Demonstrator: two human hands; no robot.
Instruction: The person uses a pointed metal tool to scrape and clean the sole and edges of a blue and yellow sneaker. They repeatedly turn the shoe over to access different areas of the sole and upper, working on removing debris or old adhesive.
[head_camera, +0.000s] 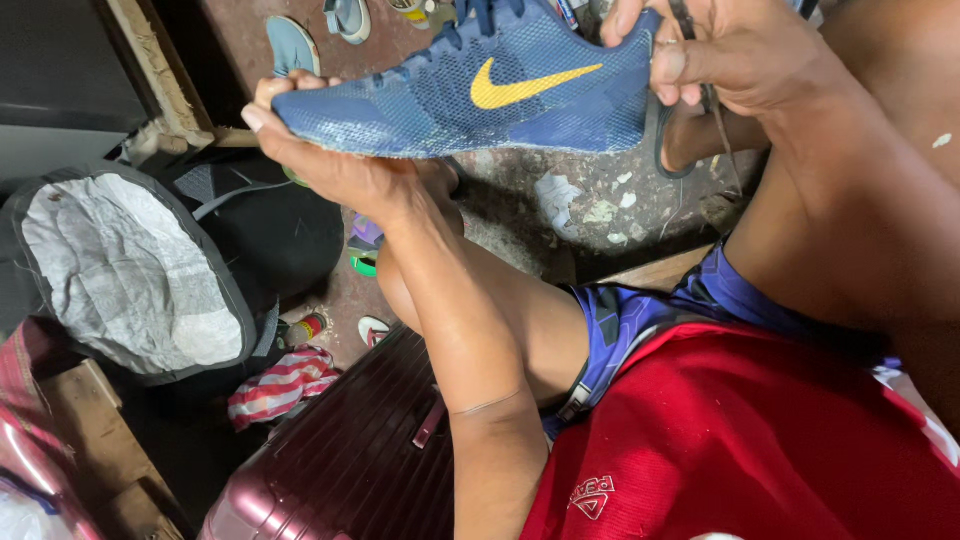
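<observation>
A blue mesh sports shoe (470, 95) with a yellow curved mark on its side is held up sideways above my knees. My left hand (345, 165) cups its toe from below, fingers wrapped around the front edge. My right hand (715, 50) grips the heel end, thumb and fingers closed over the collar. A dark cord or lace (712, 110) hangs down from the right hand. The shoe's sole edge faces down and looks bare.
A ribbed maroon suitcase (350, 455) lies by my left leg. An open dark bag with a grey lining (120, 270) sits at left. A striped cloth (285, 385), loose shoe parts (292, 45) and scraps lie on the worn reddish floor (600, 205).
</observation>
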